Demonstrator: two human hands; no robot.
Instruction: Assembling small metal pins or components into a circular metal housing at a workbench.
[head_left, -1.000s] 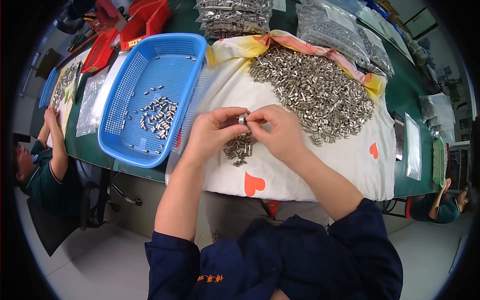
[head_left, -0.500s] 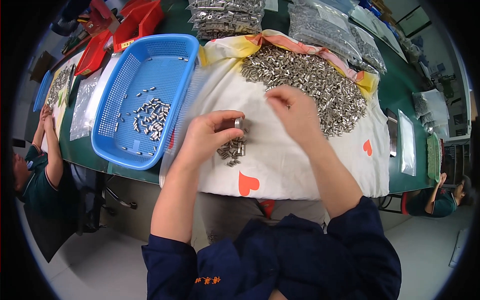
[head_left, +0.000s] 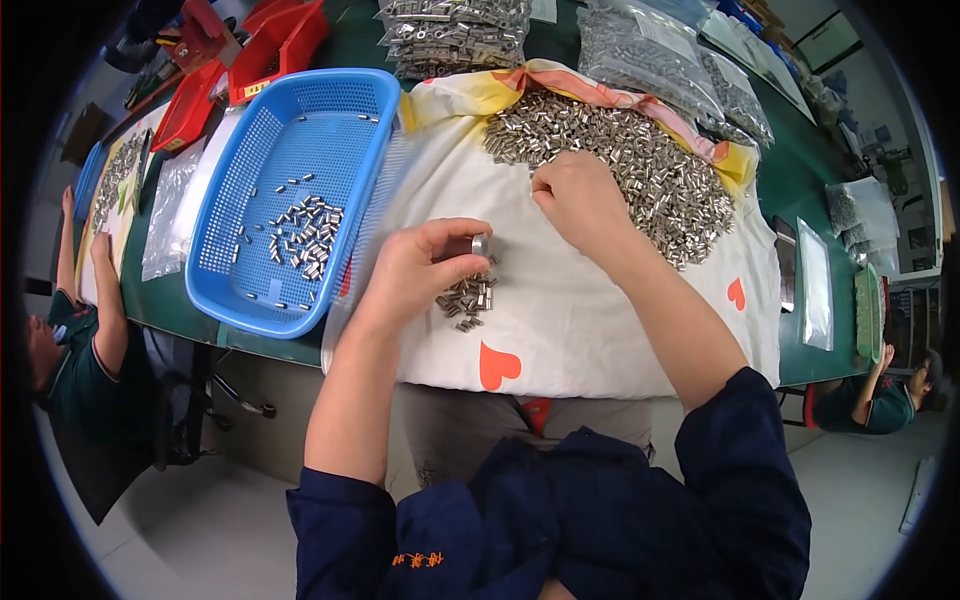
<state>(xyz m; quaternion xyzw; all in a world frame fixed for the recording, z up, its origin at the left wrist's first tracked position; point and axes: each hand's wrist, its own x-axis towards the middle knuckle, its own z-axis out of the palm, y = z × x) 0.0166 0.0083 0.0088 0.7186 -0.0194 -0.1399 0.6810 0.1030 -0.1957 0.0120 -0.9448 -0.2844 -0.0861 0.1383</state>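
Observation:
Between the thumb and fingers of my left hand (head_left: 425, 265) is a short, round metal piece (head_left: 480, 244), shiny and wider than the small parts around it. Below it a little heap of small metal cylinders (head_left: 466, 300) lies on the white cloth (head_left: 590, 330). My right hand (head_left: 582, 203) is at the near left edge of a large pile of the same metal cylinders (head_left: 640, 160). Its fingers are curled together with the tips pointing down; whatever they pinch is hidden. More cylinders (head_left: 308, 235) lie loose in the blue plastic basket (head_left: 215, 300) on the left.
Bags of metal parts (head_left: 455, 38) and further clear bags (head_left: 650, 55) stand along the back of the green table. Red bins (head_left: 275, 50) are at the back left. A phone (head_left: 784, 265) lies right of the cloth. Co-workers sit far left and far right.
My right hand has moved slightly up and away from me, to the edge of the large pile, and its fingers have curled in. My left hand holds its metal piece in the same place.

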